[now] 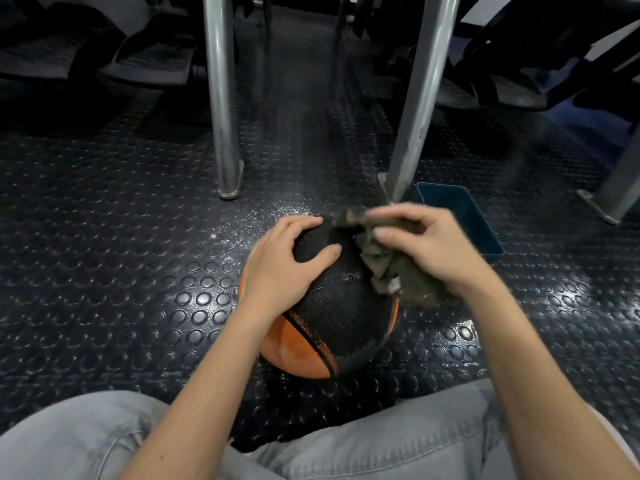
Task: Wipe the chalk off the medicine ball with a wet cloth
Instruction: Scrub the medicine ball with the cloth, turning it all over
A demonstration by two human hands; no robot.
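Nearest: two knees in grey jeans point(398, 441), spread w/ the medicine ball point(341, 317) on the studded rubber floor point(104, 271) between them, probably so the legs fence it in and it can't roll off while being rubbed.

One ball, black pebbled panels w/ orange panels low on the near and left side. The orange near side looks wet and shiny; whether chalk is left on the black top I can't tell.

Left hand point(280, 268) lies on the ball's upper left, fingers spread and curled over the surface, thumb pressing the top. That reads as a brace, holding the ball steady vs the wiping push from the other side.

Right hand point(427, 245) is on the upper right, fingers closed round a bunched grey-brown cloth point(384, 268). It's blurred, so prob. mid-stroke. The cloth touches the ball's top right and hangs down its right flank. One cloth only.

Beyond the ball, a pale dusty or wet scatter on the floor, maybe chalk, not sure.

Just beside the right hand, farther off: one dark teal rectangular tub point(464, 220), likely the water for re-wetting, kept in easy reach. Contents not visible.

Farther: two clear steel legs point(221, 98) of a frame, a third at the right edge. Dark gym gear behind, too dim to name.
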